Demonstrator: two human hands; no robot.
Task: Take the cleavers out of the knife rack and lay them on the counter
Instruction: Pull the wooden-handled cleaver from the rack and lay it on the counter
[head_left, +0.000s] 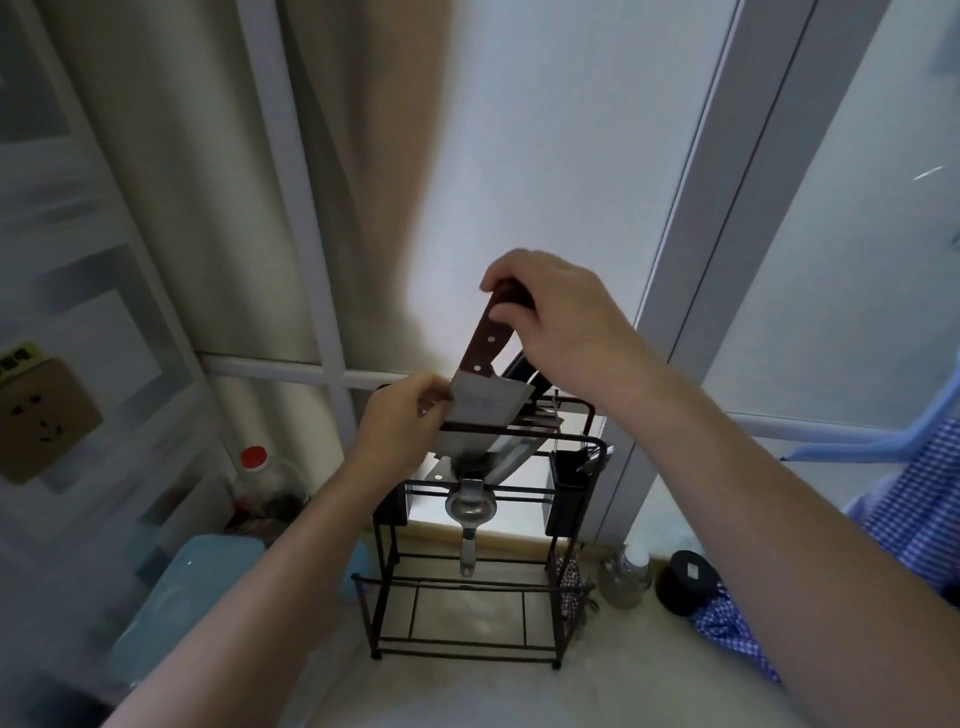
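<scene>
cleaver (488, 400): steel blade, riveted brown handle | right hand (561, 317): grips handle | left hand (402, 421): pinches blade

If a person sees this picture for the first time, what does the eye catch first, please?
First, the cleaver at the centre, half lifted out of the black knife rack: the right hand grips its brown handle and the left hand pinches the blade's edge. Next, a metal strainer hanging on the rack's front, and a red-capped bottle to the left.

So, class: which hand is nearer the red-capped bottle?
Left. The left hand, pinching the cleaver blade, is just up-right of the bottle; the right hand grips the handle, farther away.
</scene>
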